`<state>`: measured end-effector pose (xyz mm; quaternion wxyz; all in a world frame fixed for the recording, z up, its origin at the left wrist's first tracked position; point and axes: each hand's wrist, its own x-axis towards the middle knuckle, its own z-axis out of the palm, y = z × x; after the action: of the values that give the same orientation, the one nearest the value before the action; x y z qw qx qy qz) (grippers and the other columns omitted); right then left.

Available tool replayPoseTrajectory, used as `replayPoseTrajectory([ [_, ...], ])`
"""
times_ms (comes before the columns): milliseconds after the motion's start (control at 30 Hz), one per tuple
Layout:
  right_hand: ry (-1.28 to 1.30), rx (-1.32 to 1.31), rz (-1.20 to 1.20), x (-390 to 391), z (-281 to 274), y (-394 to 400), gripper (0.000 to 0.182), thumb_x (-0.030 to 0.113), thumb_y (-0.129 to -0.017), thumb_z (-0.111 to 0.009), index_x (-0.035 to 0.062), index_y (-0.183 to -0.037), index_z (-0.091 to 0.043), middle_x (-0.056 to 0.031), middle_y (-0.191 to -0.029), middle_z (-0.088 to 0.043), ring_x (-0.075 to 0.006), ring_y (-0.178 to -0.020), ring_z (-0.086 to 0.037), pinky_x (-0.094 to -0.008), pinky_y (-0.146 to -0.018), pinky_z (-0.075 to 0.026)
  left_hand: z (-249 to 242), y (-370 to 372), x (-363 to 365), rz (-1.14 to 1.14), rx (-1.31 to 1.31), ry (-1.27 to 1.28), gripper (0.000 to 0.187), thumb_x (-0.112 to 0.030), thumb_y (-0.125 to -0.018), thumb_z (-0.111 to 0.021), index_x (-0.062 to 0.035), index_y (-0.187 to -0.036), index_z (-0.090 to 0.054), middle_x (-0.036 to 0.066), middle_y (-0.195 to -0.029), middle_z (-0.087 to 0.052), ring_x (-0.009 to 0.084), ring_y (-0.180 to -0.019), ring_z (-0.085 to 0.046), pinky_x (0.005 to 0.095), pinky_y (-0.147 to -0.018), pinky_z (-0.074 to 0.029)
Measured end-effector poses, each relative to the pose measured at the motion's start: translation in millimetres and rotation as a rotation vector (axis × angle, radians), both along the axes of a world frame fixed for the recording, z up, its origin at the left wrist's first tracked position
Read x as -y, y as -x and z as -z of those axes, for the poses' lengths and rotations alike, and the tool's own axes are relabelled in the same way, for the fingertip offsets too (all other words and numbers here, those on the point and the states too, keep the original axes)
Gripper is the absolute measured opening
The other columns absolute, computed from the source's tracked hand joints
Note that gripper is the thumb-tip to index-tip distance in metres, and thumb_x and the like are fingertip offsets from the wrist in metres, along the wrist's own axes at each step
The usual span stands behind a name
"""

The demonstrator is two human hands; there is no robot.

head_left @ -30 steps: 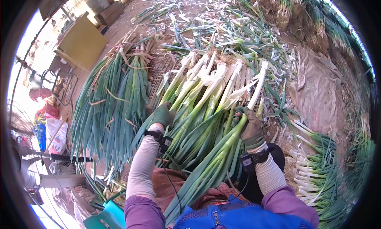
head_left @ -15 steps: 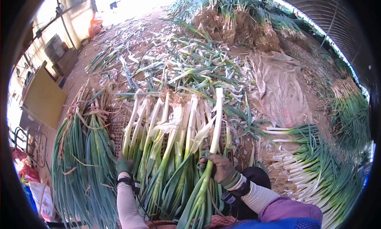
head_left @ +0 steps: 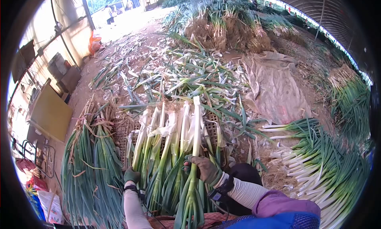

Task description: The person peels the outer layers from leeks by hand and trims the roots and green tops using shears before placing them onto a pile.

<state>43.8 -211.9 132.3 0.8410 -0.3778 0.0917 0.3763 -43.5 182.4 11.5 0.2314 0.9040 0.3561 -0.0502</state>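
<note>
My right hand (head_left: 207, 170), in a dark glove, is closed around a thick green onion (head_left: 197, 130) with a long white stem pointing away from me. Its green leaves hang down toward my lap. Just left of it lies a row of loose green onions (head_left: 164, 149), white ends outward, some with torn pale skins. My left hand (head_left: 132, 176), also gloved, has curled fingers at the left edge of this row, where a green onion's stem (head_left: 139, 147) runs into it; its fingertips are partly hidden. A brown plastic crate (head_left: 124, 130) shows beneath the row.
Tied green onion bundles (head_left: 93, 161) lie at left, peeled green onions (head_left: 309, 165) at right. Leaf trimmings (head_left: 182, 70) litter the ground ahead. Beyond stand rooted bundles (head_left: 226, 28) and a flattened sack (head_left: 276, 86). A yellow board (head_left: 50, 110) leans at left.
The view has tilted up and turned slightly. My right hand has moved left with its green onion, closer to the row and to my left hand. My left hand stays at the row's left edge.
</note>
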Motion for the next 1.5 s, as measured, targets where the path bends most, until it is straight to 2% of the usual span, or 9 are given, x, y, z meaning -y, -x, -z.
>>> replayPoseTrajectory([
  [367, 0.080, 0.275, -0.073, 15, 25, 3, 0.033, 0.021, -0.097, -0.059, -0.0024, -0.121, -0.058, -0.0124, -0.102, -0.066, -0.0224, -0.090, -0.066, -0.0353, -0.077, -0.058, -18, -18, 23, -0.141, 0.053, -0.138, 0.042, -0.019, -0.075, -0.063, -0.0105, -0.116, -0.064, 0.022, -0.104, -0.069, 0.0390, -0.100, -0.066, 0.0456, -0.089, -0.052],
  [533, -0.028, 0.091, 0.005, 22, -4, -1, 0.038, 0.021, -0.098, -0.059, -0.0059, -0.125, -0.055, -0.0150, -0.105, -0.064, -0.0219, -0.098, -0.064, -0.0369, -0.086, -0.057, 7, -32, 6, -0.056, -0.023, -0.128, 0.043, -0.021, -0.077, -0.061, -0.0121, -0.119, -0.063, 0.022, -0.108, -0.069, 0.0376, -0.103, -0.066, 0.0451, -0.091, -0.051],
  [767, 0.036, -0.075, -0.003, 23, -15, -12, 0.030, 0.020, -0.096, -0.059, 0.0005, -0.120, -0.059, -0.0110, -0.100, -0.066, -0.0232, -0.090, -0.066, -0.0377, -0.078, -0.056, 8, -39, -9, -0.053, -0.092, -0.046, 0.052, -0.028, -0.075, -0.067, -0.0067, -0.122, -0.060, 0.026, -0.114, -0.066, 0.0401, -0.107, -0.064, 0.0459, -0.093, -0.050],
  [833, -0.018, 0.001, 0.015, 24, -6, -9, 0.031, 0.019, -0.096, -0.058, 0.0015, -0.121, -0.058, -0.0116, -0.104, -0.067, -0.0245, -0.091, -0.066, -0.0392, -0.078, -0.056, 24, -25, -22, 0.029, 0.166, -0.036, 0.056, -0.030, -0.076, -0.067, -0.0037, -0.125, -0.056, 0.029, -0.113, -0.065, 0.0415, -0.106, -0.064, 0.0471, -0.093, -0.050],
  [1100, -0.107, 0.280, -0.041, 17, -38, 5, 0.032, 0.019, -0.100, -0.054, -0.0007, -0.124, -0.054, -0.0129, -0.110, -0.066, -0.0231, -0.094, -0.066, -0.0375, -0.084, -0.057, -147, -2, 16, 0.114, 0.202, -0.147, 0.038, -0.031, -0.085, -0.061, -0.0053, -0.114, -0.058, 0.027, -0.106, -0.066, 0.0444, -0.097, -0.064, 0.0497, -0.081, -0.050],
  [1200, -0.127, 0.405, -0.008, 12, -49, 14, 0.030, 0.019, -0.101, -0.053, -0.0030, -0.120, -0.057, -0.0135, -0.107, -0.068, -0.0215, -0.094, -0.068, -0.0335, -0.085, -0.057, -215, 19, 43, 0.145, 0.329, -0.143, 0.034, -0.030, -0.088, -0.062, -0.0034, -0.109, -0.060, 0.018, -0.095, -0.069, 0.0339, -0.084, -0.068, 0.0424, -0.074, -0.052],
  [1333, -0.272, 0.334, 0.019, 25, -99, 31, 0.032, 0.022, -0.101, -0.054, -0.0029, -0.121, -0.057, -0.0113, -0.109, -0.068, -0.0200, -0.095, -0.068, -0.0311, -0.087, -0.056, -290, 58, 113, 0.262, 0.564, 0.211, 0.022, -0.020, -0.094, -0.060, -0.0026, -0.108, -0.059, -0.001, -0.081, -0.059, 0.0083, -0.071, -0.052, 0.0270, -0.066, -0.047],
  [1400, -0.352, 0.361, 0.030, 32, -119, 33, 0.032, 0.022, -0.102, -0.052, -0.0024, -0.124, -0.057, -0.0110, -0.113, -0.067, -0.0197, -0.101, -0.067, -0.0305, -0.089, -0.056, -330, 78, 173, 0.299, 0.503, 0.295, 0.022, -0.019, -0.095, -0.059, -0.0020, -0.110, -0.059, -0.001, -0.082, -0.060, 0.0077, -0.073, -0.052, 0.0256, -0.066, -0.047],
  [1500, -0.159, 1.140, 0.214, 30, -118, 32, 0.032, 0.021, -0.105, -0.043, -0.0007, -0.125, -0.056, -0.0126, -0.111, -0.064, -0.0196, -0.102, -0.066, -0.0327, -0.089, -0.056, -342, 99, 246, 0.380, 0.521, 0.432, 0.021, -0.017, -0.096, -0.058, -0.0017, -0.111, -0.059, -0.001, -0.083, -0.061, 0.0066, -0.073, -0.052, 0.0242, -0.064, -0.045],
])
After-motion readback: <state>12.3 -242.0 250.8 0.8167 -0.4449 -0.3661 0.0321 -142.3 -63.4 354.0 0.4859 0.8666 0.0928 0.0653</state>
